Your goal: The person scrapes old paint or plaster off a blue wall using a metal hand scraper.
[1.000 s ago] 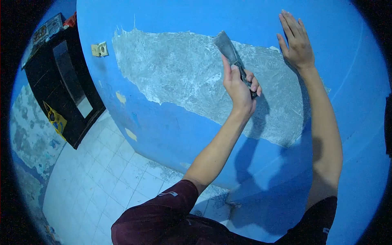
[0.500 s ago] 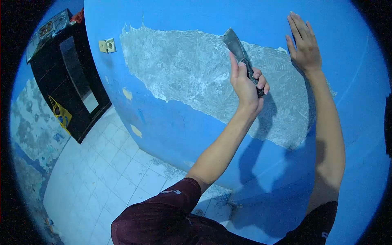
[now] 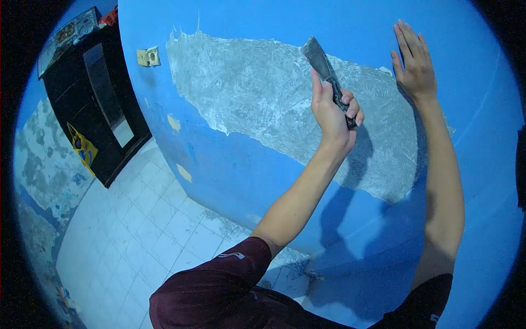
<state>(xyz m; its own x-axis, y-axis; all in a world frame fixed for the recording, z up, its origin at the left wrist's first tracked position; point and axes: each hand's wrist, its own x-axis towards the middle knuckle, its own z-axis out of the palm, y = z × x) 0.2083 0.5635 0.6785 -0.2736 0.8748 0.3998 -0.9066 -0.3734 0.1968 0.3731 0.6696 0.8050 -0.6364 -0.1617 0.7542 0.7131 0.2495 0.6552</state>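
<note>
My left hand (image 3: 333,115) is closed around the black handle of a scraper (image 3: 319,59), its index finger stretched along the tool toward the blade. The dark flat blade points up and left, its end overlapping the upper edge of a bare grey patch (image 3: 246,93) on the blue wall (image 3: 252,170). Ragged, peeled paint borders this patch, and fine scratch marks cover its surface. To the right, my right hand (image 3: 416,68) lies flat on the blue paint just above the patch's right end, fingers stretched upward and thumb apart. It holds nothing.
A socket plate (image 3: 148,57) sits on the wall left of the patch. Further left stands a dark cabinet (image 3: 74,104) with a yellow bag (image 3: 82,148) hanging on it. White floor tiles (image 3: 148,208) run below. Another wall (image 3: 41,159) with flaking paint is at far left.
The view has shifted slightly, so the wall and my right hand appear a little further right. The scraper's blade has tipped slightly within my left hand's unchanged hold.
</note>
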